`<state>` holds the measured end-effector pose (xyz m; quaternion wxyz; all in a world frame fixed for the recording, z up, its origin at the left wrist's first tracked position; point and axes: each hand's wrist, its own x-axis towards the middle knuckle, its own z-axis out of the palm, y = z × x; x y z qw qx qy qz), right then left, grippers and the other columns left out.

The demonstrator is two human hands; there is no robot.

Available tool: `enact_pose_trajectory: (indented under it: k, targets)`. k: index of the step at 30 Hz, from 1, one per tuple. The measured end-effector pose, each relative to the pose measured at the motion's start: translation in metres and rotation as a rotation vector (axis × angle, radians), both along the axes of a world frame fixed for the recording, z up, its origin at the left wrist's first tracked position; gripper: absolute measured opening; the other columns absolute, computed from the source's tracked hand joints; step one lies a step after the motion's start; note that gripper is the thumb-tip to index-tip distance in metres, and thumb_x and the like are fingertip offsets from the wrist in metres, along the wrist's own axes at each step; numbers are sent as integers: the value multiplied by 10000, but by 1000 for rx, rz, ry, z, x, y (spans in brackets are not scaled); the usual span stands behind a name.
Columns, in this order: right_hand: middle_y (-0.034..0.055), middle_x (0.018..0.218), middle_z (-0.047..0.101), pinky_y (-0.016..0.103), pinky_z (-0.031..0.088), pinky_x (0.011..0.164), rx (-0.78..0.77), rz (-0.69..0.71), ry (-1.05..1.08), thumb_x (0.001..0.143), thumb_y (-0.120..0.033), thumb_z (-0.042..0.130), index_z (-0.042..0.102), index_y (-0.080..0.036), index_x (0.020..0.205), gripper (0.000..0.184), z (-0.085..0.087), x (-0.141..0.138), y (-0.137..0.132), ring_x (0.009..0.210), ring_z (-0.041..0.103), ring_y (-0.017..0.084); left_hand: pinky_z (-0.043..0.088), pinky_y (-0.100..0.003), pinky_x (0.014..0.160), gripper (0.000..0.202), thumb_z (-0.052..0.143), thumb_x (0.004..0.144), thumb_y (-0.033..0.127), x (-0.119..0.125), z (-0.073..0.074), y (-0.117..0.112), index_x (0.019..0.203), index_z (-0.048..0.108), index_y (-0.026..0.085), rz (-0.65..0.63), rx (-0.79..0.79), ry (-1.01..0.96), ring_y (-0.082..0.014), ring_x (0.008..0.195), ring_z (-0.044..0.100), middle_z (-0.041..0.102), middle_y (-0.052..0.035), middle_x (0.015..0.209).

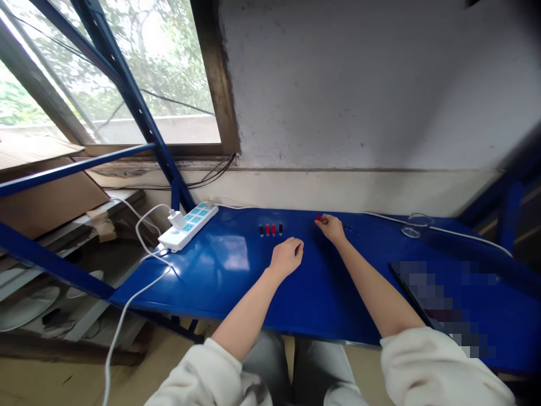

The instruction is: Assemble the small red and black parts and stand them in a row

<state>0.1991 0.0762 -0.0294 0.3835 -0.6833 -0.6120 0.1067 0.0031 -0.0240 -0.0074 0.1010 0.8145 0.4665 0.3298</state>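
Observation:
My right hand [332,228] pinches a small red piece [318,218] above the far part of the blue table. My left hand [287,256] is closed, fingers curled towards the thumb, over the middle of the table. Whatever it may hold is too small or hidden. Beyond it, a short row of small cylinders stands on the table: a black cylinder [261,230] and another black one [280,228] at the ends, with a red cylinder [267,229] and a second red one [273,229] between. Just right of my right hand lie some tiny dark pieces [348,228], too small to name.
A white power strip [189,226] with a plugged-in adapter lies at the table's left end, its cable hanging over the edge. At the back right is a clear round object [411,232] beside a white cable. A pixelated flat device [443,307] lies right of my right forearm.

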Motion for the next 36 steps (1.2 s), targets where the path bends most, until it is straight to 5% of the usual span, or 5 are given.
enact_pose_trajectory:
  k: [19, 29, 36]
  targets:
    - [82, 870, 642, 245, 413, 668, -224, 14, -198, 761, -220, 539, 591, -155, 907, 168, -11, 6, 30, 803, 588, 166, 430, -233, 639, 282, 323, 865, 259, 1, -1, 0, 894, 598, 201, -50, -13, 101, -143, 762, 580, 612, -27, 833]
    - [75, 840, 646, 235, 429, 696, -299, 10, -215, 737, -179, 553, 617, -149, 836, 122, -6, 8, 32, 812, 595, 160, 446, -238, 669, 300, 322, 869, 282, 0, 4, -1, 985, 589, 210, 37, -66, 131, -145, 766, 580, 620, -39, 888]
    - [92, 714, 637, 270, 442, 620, -374, -4, -238, 635, -196, 645, 636, -128, 749, 133, 10, 7, 23, 721, 611, 203, 459, -274, 632, 586, 373, 841, 281, -9, 2, 12, 1380, 152, 221, 255, -140, 142, -182, 683, 607, 617, -75, 848]
